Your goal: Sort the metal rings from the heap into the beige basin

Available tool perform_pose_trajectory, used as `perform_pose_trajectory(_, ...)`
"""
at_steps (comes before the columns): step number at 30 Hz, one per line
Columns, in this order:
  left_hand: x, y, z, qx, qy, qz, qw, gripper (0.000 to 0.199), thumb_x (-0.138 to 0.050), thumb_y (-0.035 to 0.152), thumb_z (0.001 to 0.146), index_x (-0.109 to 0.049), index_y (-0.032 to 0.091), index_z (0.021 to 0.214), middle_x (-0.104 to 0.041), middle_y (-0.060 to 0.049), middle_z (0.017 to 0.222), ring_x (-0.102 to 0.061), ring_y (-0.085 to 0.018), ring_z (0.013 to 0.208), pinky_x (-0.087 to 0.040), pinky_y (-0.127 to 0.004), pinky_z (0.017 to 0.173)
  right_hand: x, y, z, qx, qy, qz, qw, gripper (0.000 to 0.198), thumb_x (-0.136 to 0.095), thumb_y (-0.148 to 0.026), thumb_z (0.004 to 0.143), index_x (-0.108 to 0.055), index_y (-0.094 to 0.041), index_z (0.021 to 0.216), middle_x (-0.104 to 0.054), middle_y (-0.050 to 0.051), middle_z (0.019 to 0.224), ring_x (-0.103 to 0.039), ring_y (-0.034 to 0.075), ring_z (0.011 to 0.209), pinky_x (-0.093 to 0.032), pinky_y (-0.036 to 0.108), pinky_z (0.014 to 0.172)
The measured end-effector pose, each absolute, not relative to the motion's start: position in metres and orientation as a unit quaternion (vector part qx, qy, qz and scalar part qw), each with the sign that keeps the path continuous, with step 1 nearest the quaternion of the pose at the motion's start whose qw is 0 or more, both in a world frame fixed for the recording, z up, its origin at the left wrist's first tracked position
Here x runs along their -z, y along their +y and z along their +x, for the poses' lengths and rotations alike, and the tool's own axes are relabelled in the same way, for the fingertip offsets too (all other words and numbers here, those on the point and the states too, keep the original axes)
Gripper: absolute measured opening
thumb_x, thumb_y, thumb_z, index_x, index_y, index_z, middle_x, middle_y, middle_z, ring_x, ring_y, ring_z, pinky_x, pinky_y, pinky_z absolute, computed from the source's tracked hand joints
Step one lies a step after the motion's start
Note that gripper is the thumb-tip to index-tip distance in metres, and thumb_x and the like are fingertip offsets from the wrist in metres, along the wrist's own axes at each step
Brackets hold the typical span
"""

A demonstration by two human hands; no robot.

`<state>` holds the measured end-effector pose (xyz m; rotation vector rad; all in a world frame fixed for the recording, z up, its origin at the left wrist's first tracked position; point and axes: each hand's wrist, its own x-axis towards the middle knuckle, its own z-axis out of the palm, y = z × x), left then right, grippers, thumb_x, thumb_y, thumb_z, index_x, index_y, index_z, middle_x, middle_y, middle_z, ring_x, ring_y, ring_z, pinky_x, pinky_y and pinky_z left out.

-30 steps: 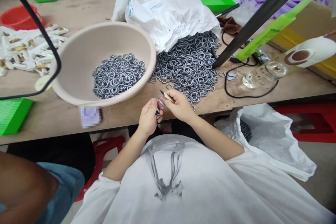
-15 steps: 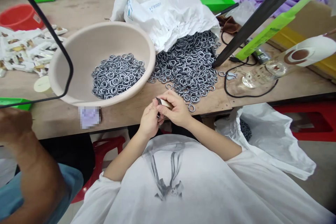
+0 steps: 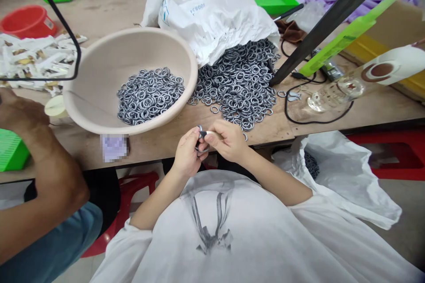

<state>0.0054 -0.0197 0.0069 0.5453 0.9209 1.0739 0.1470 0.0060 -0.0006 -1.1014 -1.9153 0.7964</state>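
Note:
My left hand [image 3: 187, 152], in front of my body at the table's edge, is closed around grey rings [image 3: 201, 149]; its fingers hide part of them. My right hand [image 3: 229, 140] pinches a short tool [image 3: 205, 134] with a pale handle and a dark tip, which points at the rings in the left hand. Whether the tip touches a ring cannot be made out. Just beyond both hands lies a heap of loose grey rings [image 3: 244, 84]. To its left, a big beige basin [image 3: 89, 75] holds more rings [image 3: 149, 97].
A white sack [image 3: 222, 13] lies behind the heap. A dark post [image 3: 308, 40], a cable and a clear bottle [image 3: 335, 90] stand right. An open white bag [image 3: 352, 181] hangs below the edge. At left, a co-worker's arm [image 3: 53, 163] is beside a green tray [image 3: 11, 150].
My hands have opened slightly apart, and rings now show in my left hand. The tool has turned flatter, its tip over the rings. The co-worker's hand has moved farther up the table.

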Motion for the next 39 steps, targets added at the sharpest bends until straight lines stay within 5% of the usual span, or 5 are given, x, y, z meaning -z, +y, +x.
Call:
perform_pose_trajectory(14, -0.019, -0.035, -0.003, -0.419, 0.350, 0.378, 0.748, 0.050, -0.067, 0.056, 0.083, -0.045, 0.019, 0.060, -0.035, 0.005, 0.049, -0.026, -0.006, 0.041, -0.024, -0.018, 0.038, 0.015, 0.028, 0.161, -0.331, -0.682, -0.543, 0.361, 0.058, -0.039, -0.067, 0.095, -0.038, -0.022, 0.059, -0.034, -0.005, 0.054, -0.036, 0.011, 0.055, -0.025, 0.028, 0.057)
perform_pose_trajectory(23, -0.070, 0.053, -0.077, -0.349, 0.615, 0.706, 0.030, 0.026, -0.067, 0.037, 0.086, -0.067, 0.024, 0.109, -0.068, -0.007, 0.106, -0.063, -0.023, 0.089, -0.047, -0.042, 0.090, 0.014, 0.054, 0.163, -0.115, -0.739, -0.647, 0.145, 0.035, -0.059, -0.049, 0.093, -0.070, -0.021, 0.111, -0.068, 0.010, 0.107, -0.064, 0.023, 0.085, -0.037, 0.031, 0.066)
perform_pose_trajectory(27, -0.070, 0.064, -0.082, -0.273, 0.636, 0.722, 0.021, 0.028, -0.063, 0.038, 0.088, -0.070, 0.027, 0.114, -0.067, -0.009, 0.128, -0.067, -0.027, 0.097, -0.049, -0.043, 0.092, 0.013, 0.070, 0.154, -0.070, -0.757, -0.648, 0.045, 0.030, -0.049, -0.032, 0.099, -0.070, -0.017, 0.113, -0.067, 0.015, 0.114, -0.066, 0.026, 0.092, -0.041, 0.033, 0.068)
perform_pose_trajectory(32, -0.046, 0.019, -0.057, -0.464, 0.529, 0.709, 0.049, 0.022, -0.056, 0.032, 0.093, -0.071, 0.023, 0.106, -0.072, -0.008, 0.098, -0.066, -0.022, 0.089, -0.049, -0.034, 0.087, 0.013, 0.070, 0.154, -0.071, -0.768, -0.636, 0.041, 0.031, -0.041, -0.022, 0.099, -0.067, -0.015, 0.114, -0.065, 0.017, 0.115, -0.067, 0.029, 0.095, -0.043, 0.036, 0.069)
perform_pose_trajectory(39, 0.013, -0.001, -0.023, -0.348, 0.511, 0.740, 0.265, 0.016, -0.061, 0.029, 0.088, -0.074, 0.022, 0.094, -0.072, -0.008, 0.086, -0.065, -0.021, 0.078, -0.047, -0.029, 0.079, 0.015, 0.068, 0.157, -0.078, -0.763, -0.640, 0.037, 0.036, -0.038, -0.026, 0.101, -0.069, -0.015, 0.114, -0.065, 0.018, 0.116, -0.066, 0.029, 0.095, -0.043, 0.035, 0.070)
